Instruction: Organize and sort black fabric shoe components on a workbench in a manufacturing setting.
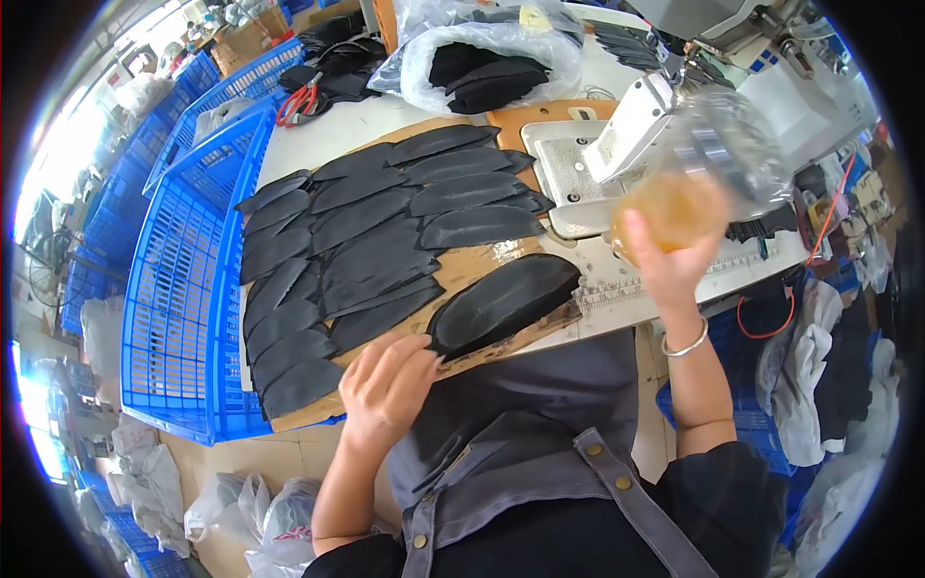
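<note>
My left hand [387, 390] is at the near edge of the brown board [472, 279], fingers pinched on the left tip of a black oval shoe-upper piece [506, 303]. This piece lies flat, a little shiny on its face, on what looks like another black piece. Raised at the right, my right hand [670, 265] is wrapped round a clear plastic container with amber contents [674, 212], smeared by motion. Rows of black leaf-shaped pieces [371, 217] overlap across the board, with a wet-looking patch [504, 251] beside them.
A blue plastic crate [173, 299] stands against the board's left. Behind are red-handled scissors [302, 104] and a clear bag of black pieces [405, 72]. A sewing machine [631, 130] is at the back right, with a ruler strip [617, 292] along the table edge.
</note>
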Available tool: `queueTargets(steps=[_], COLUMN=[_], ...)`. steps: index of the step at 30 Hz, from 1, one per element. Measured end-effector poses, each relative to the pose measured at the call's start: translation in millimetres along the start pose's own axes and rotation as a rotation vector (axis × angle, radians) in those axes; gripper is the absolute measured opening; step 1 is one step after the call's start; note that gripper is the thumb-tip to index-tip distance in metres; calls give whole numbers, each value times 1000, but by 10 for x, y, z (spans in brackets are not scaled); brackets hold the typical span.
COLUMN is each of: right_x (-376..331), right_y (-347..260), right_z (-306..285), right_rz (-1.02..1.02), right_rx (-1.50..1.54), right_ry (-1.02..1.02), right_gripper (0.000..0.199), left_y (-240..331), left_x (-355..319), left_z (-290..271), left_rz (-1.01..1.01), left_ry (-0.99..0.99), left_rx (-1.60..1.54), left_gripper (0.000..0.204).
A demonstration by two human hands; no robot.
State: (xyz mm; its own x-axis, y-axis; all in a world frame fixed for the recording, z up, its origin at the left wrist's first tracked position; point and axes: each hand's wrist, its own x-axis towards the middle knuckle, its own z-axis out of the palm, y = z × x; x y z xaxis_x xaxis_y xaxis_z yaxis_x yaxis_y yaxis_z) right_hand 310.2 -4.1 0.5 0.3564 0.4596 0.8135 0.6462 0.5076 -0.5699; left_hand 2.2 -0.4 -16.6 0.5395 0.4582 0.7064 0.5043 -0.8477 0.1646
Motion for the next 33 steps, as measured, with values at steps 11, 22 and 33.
queueTargets(steps=[11,22,33], right_x=[-269,-353,-313], right_y=[335,444,79], right_z=[-176,-216,-112], right_rz=[790,848,815], right_rx=[907,936,1383], right_ry=[185,88,-227], right_gripper=[38,43,68], left_y=[251,202,132], left_x=[786,993,996], left_z=[185,312,347], left_rz=[-121,-301,-331], left_ry=[-371,-535,-513], left_rx=[-96,-189,-344], left_gripper=[46,39,10])
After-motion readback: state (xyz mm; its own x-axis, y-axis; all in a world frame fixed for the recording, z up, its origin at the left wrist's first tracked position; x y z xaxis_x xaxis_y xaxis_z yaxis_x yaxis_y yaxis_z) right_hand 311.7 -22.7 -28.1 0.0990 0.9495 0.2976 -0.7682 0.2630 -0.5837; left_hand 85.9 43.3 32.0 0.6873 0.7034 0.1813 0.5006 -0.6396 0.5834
